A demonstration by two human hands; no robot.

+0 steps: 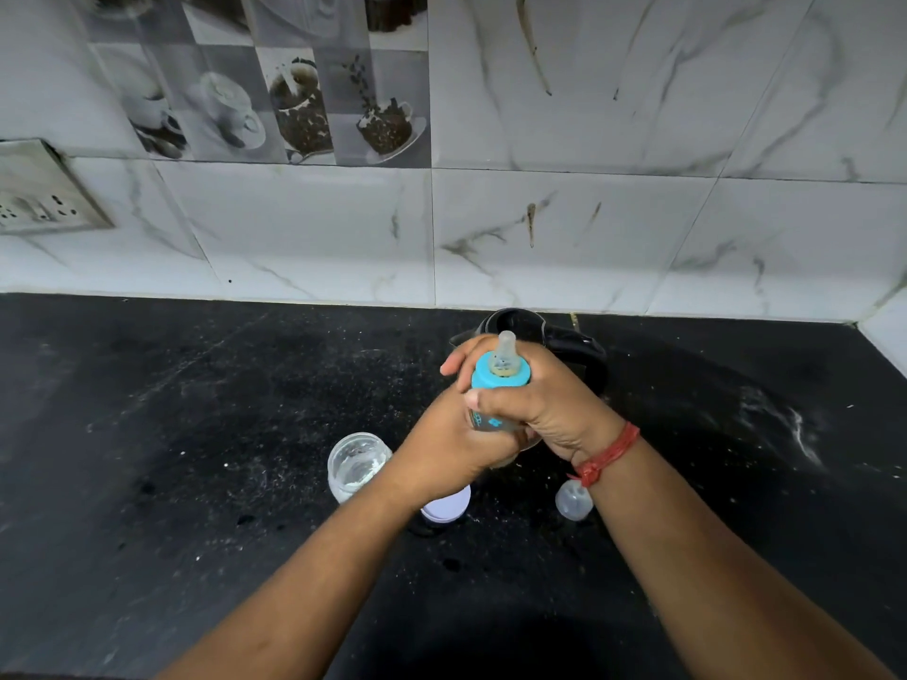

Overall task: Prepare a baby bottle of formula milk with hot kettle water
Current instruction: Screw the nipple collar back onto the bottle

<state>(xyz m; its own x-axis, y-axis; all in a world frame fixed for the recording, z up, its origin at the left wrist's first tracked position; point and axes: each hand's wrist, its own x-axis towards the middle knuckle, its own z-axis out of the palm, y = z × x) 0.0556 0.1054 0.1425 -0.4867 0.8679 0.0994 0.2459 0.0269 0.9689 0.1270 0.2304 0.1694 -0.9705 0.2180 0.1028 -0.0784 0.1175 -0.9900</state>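
Note:
A baby bottle (500, 373) with a blue collar and a clear teat is held above the black counter, between both hands. My left hand (449, 441) wraps the bottle's lower body from the left. My right hand (545, 402) grips it from the right, just under the collar. Most of the bottle's body is hidden by the fingers. Behind the hands stands a black kettle (564, 343), partly hidden. An open glass jar (356, 466) with white powder stands left of my left wrist.
A white lid (449, 510) lies under my left wrist. A clear bottle cap (573, 503) lies on the counter below my right wrist. White powder is scattered over the black counter (196, 434). A wall socket (39, 193) sits at the far left on the tiled wall.

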